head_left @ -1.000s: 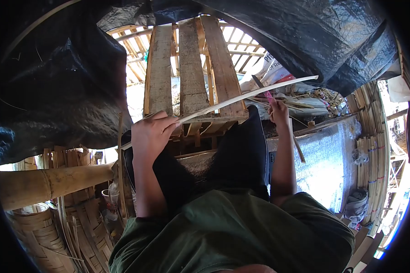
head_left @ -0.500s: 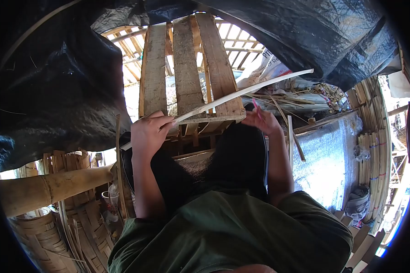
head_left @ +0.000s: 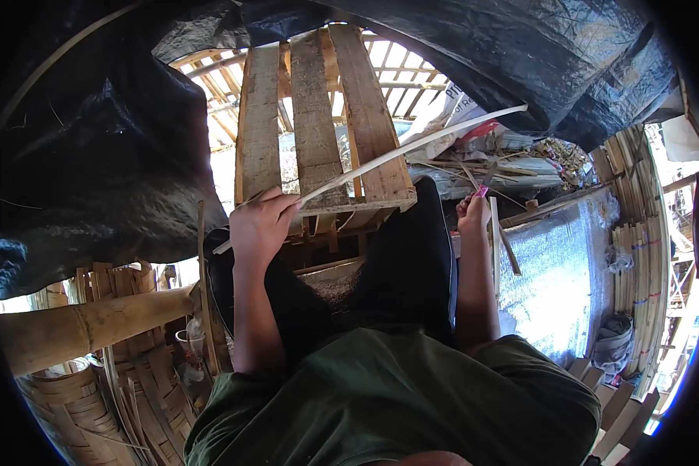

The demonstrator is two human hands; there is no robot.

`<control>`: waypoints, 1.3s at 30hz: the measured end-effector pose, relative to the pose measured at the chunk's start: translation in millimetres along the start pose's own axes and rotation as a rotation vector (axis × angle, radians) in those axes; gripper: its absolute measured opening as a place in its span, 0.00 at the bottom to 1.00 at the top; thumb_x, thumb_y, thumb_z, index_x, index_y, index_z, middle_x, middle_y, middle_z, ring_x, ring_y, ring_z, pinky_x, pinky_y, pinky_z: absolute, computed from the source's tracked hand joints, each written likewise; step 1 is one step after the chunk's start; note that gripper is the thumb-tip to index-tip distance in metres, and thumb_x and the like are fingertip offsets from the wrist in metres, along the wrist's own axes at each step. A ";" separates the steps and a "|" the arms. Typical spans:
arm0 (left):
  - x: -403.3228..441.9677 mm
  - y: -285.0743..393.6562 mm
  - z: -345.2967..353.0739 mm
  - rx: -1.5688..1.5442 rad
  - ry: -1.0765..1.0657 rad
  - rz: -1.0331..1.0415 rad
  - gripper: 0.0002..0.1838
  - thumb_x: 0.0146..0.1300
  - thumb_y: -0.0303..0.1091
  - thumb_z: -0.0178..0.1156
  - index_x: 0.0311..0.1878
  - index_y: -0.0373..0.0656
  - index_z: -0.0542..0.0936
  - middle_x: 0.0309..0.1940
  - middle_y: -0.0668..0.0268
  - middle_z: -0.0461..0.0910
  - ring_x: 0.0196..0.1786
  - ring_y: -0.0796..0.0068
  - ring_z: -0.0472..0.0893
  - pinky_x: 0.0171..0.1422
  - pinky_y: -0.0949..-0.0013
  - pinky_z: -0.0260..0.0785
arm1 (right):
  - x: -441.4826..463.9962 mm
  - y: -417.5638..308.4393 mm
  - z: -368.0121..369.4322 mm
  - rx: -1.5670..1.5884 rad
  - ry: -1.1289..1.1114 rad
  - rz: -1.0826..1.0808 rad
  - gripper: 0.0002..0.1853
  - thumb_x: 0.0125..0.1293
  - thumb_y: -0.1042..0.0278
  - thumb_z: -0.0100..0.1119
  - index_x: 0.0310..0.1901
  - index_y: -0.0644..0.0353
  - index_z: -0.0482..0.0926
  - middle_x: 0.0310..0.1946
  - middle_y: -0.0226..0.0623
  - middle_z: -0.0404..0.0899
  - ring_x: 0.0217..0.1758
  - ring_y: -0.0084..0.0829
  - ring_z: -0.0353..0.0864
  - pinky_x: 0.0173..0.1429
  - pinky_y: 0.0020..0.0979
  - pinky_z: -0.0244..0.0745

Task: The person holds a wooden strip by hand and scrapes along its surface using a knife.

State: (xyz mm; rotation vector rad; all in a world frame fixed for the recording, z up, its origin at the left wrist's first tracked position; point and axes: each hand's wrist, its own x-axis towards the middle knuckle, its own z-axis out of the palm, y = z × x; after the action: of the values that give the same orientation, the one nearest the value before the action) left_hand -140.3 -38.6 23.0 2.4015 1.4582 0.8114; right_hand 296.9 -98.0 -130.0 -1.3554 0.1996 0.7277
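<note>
My left hand (head_left: 262, 227) is closed around a long pale bamboo strip (head_left: 412, 146) near its lower left end. The strip slants up to the right across the wooden slatted bench (head_left: 317, 132), over its near edge. On the right, my right hand (head_left: 474, 214) is closed on a knife (head_left: 483, 190) with a pink handle, its thin dark blade pointing up, apart from the strip. Both hands are beside my knees, at the near end of the bench.
Black plastic sheeting (head_left: 93, 155) hangs at left and overhead. A thick bamboo pole (head_left: 93, 326) and woven baskets (head_left: 70, 404) stand at lower left. Loose strips, a shiny sheet (head_left: 555, 264) and bundled bamboo slats (head_left: 637, 256) lie at right.
My right hand has moved right and slightly down, away from the bench's corner, with the knife turned upright. The left hand still grips the strip, whose far end has shifted slightly up.
</note>
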 end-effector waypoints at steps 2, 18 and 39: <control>1.9 2.6 1.7 0.005 0.003 0.007 0.06 0.60 0.39 0.69 0.36 0.50 0.87 0.30 0.71 0.81 0.32 0.64 0.83 0.36 0.64 0.74 | -4.8 -7.8 -2.5 -0.015 -0.027 -0.016 0.07 0.72 0.71 0.48 0.33 0.53 0.72 0.22 0.26 0.69 0.18 0.20 0.65 0.22 0.25 0.58; -0.2 2.0 -5.4 0.076 0.024 -0.070 0.05 0.61 0.39 0.69 0.37 0.51 0.87 0.30 0.70 0.80 0.31 0.62 0.83 0.35 0.62 0.72 | -71.0 -11.7 34.2 -0.136 -0.364 -0.126 0.07 0.77 0.71 0.52 0.40 0.63 0.77 0.27 0.29 0.74 0.25 0.20 0.70 0.28 0.26 0.62; 32.5 1.8 46.1 0.132 -0.046 0.049 0.08 0.66 0.40 0.63 0.35 0.47 0.82 0.33 0.66 0.81 0.35 0.59 0.85 0.39 0.57 0.78 | -145.6 -19.2 108.4 -0.847 -0.590 -0.857 0.12 0.64 0.63 0.69 0.44 0.62 0.84 0.24 0.32 0.80 0.27 0.22 0.75 0.35 0.29 0.71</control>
State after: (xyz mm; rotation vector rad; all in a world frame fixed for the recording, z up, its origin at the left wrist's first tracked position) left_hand -101.7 -6.7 -3.1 2.5438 1.4845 0.6847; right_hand 166.6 -49.8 -11.6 -1.7249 -1.2144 0.4310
